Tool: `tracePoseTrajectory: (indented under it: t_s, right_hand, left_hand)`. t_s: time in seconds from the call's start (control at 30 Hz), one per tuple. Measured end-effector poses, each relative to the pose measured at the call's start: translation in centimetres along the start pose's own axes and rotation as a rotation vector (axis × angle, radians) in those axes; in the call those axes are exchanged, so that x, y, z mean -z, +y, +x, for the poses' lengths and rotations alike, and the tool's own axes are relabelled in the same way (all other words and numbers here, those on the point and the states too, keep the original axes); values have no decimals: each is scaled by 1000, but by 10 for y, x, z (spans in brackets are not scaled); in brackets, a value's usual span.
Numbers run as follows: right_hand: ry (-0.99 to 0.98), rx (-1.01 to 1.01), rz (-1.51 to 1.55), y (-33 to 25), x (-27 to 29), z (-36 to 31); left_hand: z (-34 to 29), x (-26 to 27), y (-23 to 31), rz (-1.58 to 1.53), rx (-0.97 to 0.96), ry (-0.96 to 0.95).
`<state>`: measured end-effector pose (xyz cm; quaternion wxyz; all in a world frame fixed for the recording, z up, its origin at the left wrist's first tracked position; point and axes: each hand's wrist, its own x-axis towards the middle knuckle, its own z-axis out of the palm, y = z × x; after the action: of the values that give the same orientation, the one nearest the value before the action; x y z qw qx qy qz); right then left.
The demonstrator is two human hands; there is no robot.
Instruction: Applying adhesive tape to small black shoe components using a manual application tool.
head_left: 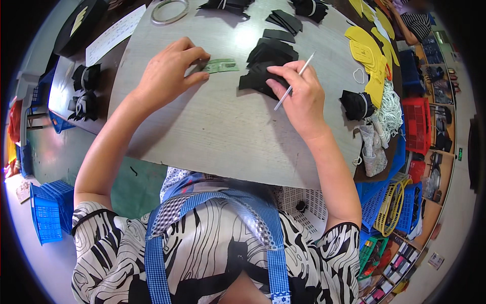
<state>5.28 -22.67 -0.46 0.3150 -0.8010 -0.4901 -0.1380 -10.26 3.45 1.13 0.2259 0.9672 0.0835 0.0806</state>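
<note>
In my left hand (169,76), thumb and fingers pinch the end of a small green see-through template (223,66), held over the tabletop. My right hand (305,99) keeps a thin, pale pen-like stick (281,99) tucked between its fingers, slanting up to the right. The thumb and forefinger of that hand press on the near end of a fanned stack of black flat pieces (273,50). Whether they grip just one piece, I cannot tell. More loose black pieces (284,21) lie beyond the stack.
Tied black bundles (356,105) stand at the table's right edge and far side. Yellow shaped pieces (368,55) and white cord (389,114) lie to the right. A tape roll (169,11) rests at the far left. Another person (412,23) is at the far right.
</note>
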Motion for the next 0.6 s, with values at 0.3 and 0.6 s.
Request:
tracePoseTrajectory:
  t_s: [0.3,0.6]
  right_hand:
    - [-91,-212,256,-54,24,-25]
    - [-7,-620,610,-70,22,-54]
  left_hand:
    - [-5,-3,-6,-82,-50,19]
    - [-35,-12,45,-373,-327,69]
